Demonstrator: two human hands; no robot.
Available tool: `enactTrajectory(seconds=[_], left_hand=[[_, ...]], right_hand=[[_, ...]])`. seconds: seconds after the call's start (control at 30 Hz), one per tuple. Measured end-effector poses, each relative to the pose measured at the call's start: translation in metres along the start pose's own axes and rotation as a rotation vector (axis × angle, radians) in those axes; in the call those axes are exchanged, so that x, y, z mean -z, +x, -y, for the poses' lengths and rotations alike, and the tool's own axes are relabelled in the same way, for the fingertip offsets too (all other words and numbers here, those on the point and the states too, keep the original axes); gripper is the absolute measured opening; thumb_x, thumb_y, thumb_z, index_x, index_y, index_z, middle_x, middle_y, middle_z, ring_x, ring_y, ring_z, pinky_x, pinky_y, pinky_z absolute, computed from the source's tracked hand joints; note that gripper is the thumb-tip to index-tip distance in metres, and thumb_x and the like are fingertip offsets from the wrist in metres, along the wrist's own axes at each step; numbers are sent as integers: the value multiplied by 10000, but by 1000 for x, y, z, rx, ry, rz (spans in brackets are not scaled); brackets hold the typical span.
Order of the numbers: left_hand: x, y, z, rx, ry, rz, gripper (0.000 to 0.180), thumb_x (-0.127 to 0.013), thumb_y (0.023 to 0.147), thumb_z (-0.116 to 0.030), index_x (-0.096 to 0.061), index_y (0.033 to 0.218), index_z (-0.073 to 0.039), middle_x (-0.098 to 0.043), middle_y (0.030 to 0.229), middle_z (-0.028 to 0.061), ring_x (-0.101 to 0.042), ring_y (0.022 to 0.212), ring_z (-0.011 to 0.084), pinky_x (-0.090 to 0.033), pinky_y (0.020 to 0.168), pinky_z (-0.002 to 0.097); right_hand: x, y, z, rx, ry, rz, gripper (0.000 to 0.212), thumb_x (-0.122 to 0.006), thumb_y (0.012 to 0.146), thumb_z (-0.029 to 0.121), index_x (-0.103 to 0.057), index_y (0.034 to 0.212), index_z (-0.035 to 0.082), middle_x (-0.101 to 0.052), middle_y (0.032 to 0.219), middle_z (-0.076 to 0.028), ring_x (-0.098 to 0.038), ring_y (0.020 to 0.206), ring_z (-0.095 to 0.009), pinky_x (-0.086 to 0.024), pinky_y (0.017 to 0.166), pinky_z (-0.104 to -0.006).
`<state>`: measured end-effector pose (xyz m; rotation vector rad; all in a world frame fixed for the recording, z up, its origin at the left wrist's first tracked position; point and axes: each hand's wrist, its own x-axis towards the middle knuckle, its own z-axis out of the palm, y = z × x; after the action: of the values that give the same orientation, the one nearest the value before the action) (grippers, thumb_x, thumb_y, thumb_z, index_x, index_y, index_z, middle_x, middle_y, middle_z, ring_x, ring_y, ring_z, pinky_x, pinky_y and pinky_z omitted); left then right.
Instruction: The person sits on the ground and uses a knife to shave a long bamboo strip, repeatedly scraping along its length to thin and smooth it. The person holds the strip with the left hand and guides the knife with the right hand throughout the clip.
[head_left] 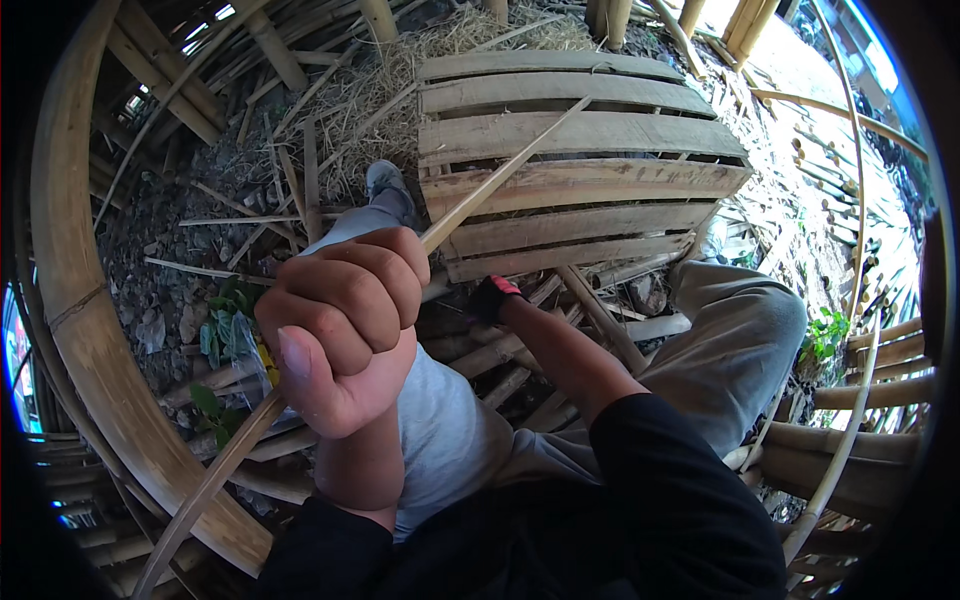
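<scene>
Nearest the camera is the left hand (345,320), raised and closed in a firm fist, fingers fully curled round one bamboo strip (485,197). The strip is long, narrow and slightly bowed, pale tan above the fist and browner below it. Its upper end narrows and appears in front of the crate (580,135); contact with the slats cannot be determined. Its lower part slants down past the fist and leaves view at lower left.

The right hand (495,298) is low, near the crate's front edge, in a dark glove with a red patch. Its grip cannot be told, nor whether it has hold of anything.

Count: hands, two; held strips, one; slatted wooden crates, one, showing six slats; shoes (388,180), one, grey, beside the crate's left side; trouser legs (735,340), two. One thick bamboo pole (70,250) curves down the left side. Loose straw (370,120) lies behind and left of the crate; pieces too numerous to count.
</scene>
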<state>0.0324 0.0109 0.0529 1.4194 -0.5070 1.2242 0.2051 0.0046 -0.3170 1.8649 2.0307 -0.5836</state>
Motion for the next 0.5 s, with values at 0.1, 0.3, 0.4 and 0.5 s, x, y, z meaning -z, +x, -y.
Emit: enactTrajectory(seconds=[0.1,0.3,0.4,0.5], left_hand=[[-3,-1,0,-12,14,27,572,-385,1088,-326,-278,545,-183,-280,488,-49,-249,426,109,-233,534,322],[-4,0,0,-25,26,25,569,-401,1081,-327,-272,547,-179,-276,483,-49,-251,414,114,-232,519,321],[-1,-1,-1,-19,19,5,565,-409,1077,-321,-267,549,-178,-275,481,-47,-246,414,116,-232,522,321],[2,0,0,-16,-19,-12,610,-438,1083,-322,-305,518,-131,-327,474,-11,-311,414,152,-270,502,335]], right_hand=[[-1,-2,4,11,-9,-11,567,-605,899,580,-743,1144,87,-736,1101,-165,-699,1036,-373,-546,919,-437],[12,-17,-3,43,-10,-64,558,-610,899,573,-739,1147,91,-735,1098,-161,-698,1032,-372,-546,919,-436],[40,-35,-9,73,36,-115,553,-612,899,570,-737,1149,92,-734,1097,-159,-698,1030,-371,-547,920,-435],[82,-82,-20,90,192,-208,525,-627,900,551,-728,1144,97,-731,1087,-154,-699,1021,-366,-550,911,-432]])
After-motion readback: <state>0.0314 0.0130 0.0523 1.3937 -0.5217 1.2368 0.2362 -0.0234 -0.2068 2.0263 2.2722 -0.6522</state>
